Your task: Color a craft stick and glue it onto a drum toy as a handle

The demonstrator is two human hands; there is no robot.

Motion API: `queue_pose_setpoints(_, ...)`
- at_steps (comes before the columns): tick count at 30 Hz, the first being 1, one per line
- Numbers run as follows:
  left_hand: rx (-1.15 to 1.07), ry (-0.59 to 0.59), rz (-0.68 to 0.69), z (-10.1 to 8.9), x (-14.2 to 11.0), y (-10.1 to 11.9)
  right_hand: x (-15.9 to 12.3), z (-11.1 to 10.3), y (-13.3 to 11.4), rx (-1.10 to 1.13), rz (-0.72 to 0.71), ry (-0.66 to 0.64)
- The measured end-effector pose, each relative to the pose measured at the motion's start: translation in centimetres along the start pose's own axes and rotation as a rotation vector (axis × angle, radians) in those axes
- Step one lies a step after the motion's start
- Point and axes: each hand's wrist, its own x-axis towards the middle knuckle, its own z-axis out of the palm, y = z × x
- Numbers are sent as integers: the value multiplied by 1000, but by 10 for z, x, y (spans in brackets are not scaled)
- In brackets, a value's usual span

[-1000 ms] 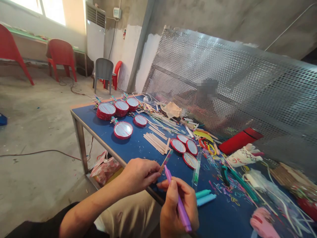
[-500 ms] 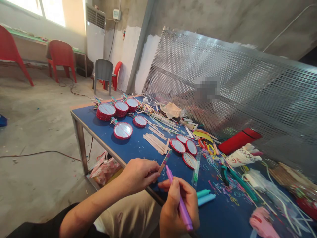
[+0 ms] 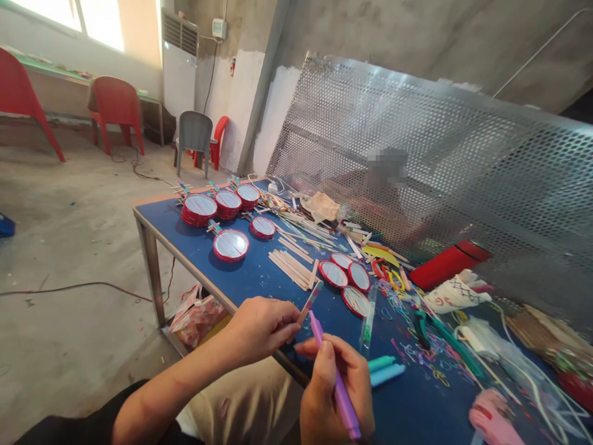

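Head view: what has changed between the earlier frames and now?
Very little: the purple marker shifts slightly beside the partly coloured stick, too little to tell a clear direction. Nothing was taken hold of or let go. The left hand still pinches the stick, the right hand the marker, and the red-rimmed discs and loose sticks lie as before.

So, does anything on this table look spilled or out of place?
Yes, at the right: the cup lies on its side rather than upright, and coloured strands are strewn loosely across the table.
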Motion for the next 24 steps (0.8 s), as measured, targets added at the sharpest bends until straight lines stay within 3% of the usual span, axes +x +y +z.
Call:
queue_pose_setpoints(8, 4, -15, -33, -2, 1, 3, 1, 0, 0, -33, 15, 51)
queue_pose_setpoints(13, -3, -2, -19, -2, 1, 2, 0, 0, 0, 2, -12, 0)
queue_pose_setpoints(19, -32, -6, -28, -1, 0, 1, 1, 3, -2, -66, 21, 84)
queue_pose_setpoints(24, -22, -3, -9, 0, 1, -1, -2, 0, 0, -35, -4, 30)
